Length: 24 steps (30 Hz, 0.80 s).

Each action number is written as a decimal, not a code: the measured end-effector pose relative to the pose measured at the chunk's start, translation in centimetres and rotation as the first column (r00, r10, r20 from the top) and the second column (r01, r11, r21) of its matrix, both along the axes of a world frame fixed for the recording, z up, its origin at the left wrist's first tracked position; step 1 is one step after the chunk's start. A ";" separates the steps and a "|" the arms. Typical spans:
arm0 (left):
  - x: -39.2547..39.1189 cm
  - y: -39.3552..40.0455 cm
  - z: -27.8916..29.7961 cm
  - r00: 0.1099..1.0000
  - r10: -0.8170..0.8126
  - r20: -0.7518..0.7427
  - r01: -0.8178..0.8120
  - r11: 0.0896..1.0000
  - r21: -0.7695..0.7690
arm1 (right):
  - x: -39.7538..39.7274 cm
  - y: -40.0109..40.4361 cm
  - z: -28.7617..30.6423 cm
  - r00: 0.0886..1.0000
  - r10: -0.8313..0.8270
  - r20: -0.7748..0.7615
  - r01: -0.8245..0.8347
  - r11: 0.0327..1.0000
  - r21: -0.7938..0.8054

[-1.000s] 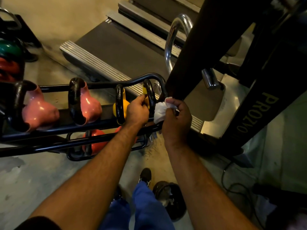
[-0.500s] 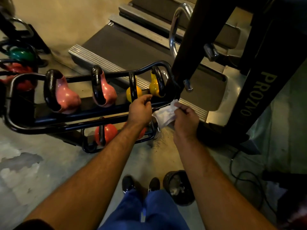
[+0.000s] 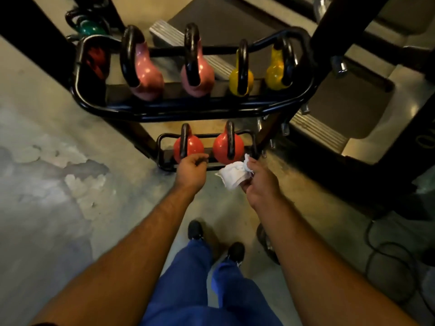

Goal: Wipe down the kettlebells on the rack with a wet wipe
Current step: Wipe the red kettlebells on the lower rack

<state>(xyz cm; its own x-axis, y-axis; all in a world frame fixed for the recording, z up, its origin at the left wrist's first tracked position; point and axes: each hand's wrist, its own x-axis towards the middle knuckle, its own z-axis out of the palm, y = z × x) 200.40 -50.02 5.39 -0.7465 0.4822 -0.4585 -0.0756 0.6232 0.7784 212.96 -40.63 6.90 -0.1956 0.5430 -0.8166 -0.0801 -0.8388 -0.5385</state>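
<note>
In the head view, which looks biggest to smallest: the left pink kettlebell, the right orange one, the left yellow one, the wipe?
1. Left pink kettlebell
2. Right orange kettlebell
3. Left yellow kettlebell; the wipe looks about as big, so I won't rank these two. The wipe is crumpled and nearer the camera.
</note>
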 end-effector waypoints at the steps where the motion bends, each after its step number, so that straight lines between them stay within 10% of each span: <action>1: -0.6 -0.9 -0.6 1.000 0.023 0.007 -0.023 1.000 -0.015 | -0.5 -0.5 -0.3 0.999 0.035 0.017 -0.035 0.999 -0.011; 14: -11.4 -6.2 -9.7 0.989 0.080 0.121 -0.071 0.995 -0.077 | -8.6 -3.6 -8.6 0.963 0.236 0.129 -0.213 0.962 -0.170; 24: -17.2 -2.0 -23.5 0.999 -0.022 0.027 0.023 0.999 -0.048 | -15.9 -0.4 -22.2 0.956 0.169 0.239 -0.235 0.930 0.282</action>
<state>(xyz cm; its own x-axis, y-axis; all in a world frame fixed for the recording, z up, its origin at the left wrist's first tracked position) 183.18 -52.01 -18.07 -0.7228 0.4757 -0.5013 -0.0816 0.6616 0.7454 197.11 -41.06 -15.34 -0.1723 0.7379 -0.6525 0.2144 -0.6185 -0.7560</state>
